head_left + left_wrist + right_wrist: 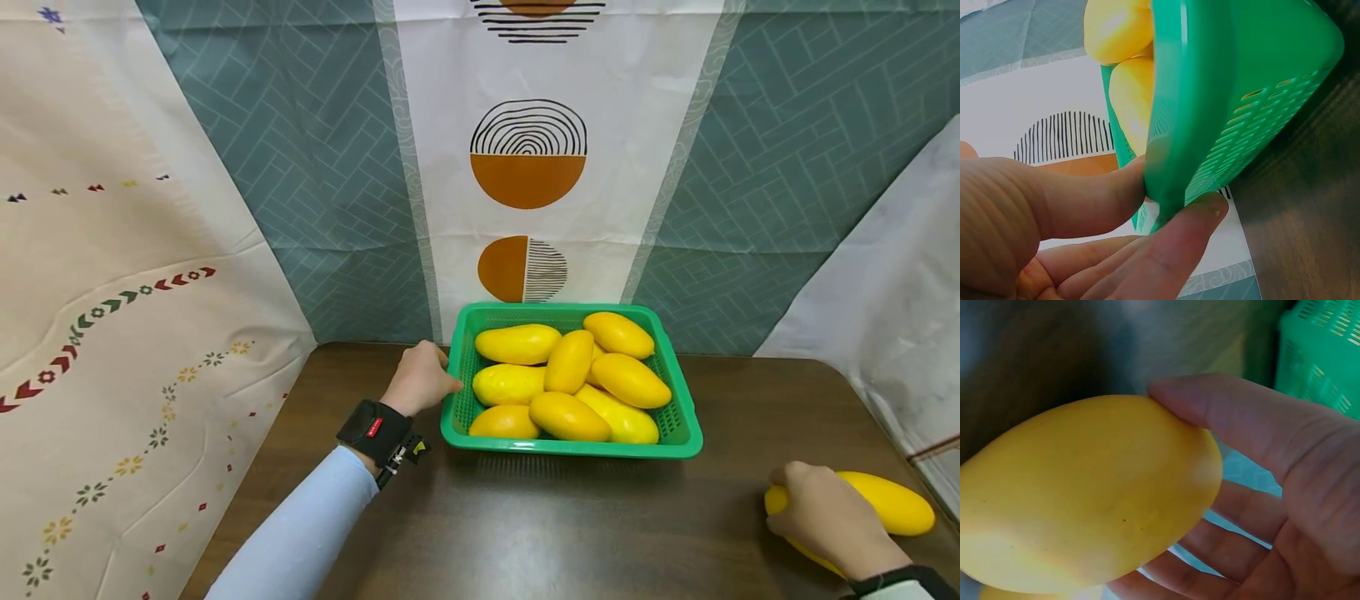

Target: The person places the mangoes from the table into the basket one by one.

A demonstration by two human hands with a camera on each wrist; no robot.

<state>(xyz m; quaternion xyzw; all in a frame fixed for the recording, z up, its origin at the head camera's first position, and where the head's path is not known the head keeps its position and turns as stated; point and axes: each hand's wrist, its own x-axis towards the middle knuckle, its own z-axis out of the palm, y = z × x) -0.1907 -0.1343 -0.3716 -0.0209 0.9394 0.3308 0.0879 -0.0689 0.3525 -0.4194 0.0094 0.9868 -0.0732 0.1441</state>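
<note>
A green plastic basket (570, 448) with slotted walls holds several yellow mangoes (568, 417), piled in the middle. My left hand (422, 379) pinches its left rim, thumb on the inner side and fingers against the outer wall, as the left wrist view shows close up. Off to the right, my right hand (825, 512) grips a mango (1091, 494), the thumb along its upper side and the other fingers spread around underneath. Another mango (892, 502) lies just beyond that hand, partly hidden by it in the head view.
The brown wooden table (570, 525) stretches in front of the basket and to both sides. A patterned curtain (337, 167) hangs right behind the basket. Cream cloth (150, 400) borders the left side, and pale cloth (900, 317) the right.
</note>
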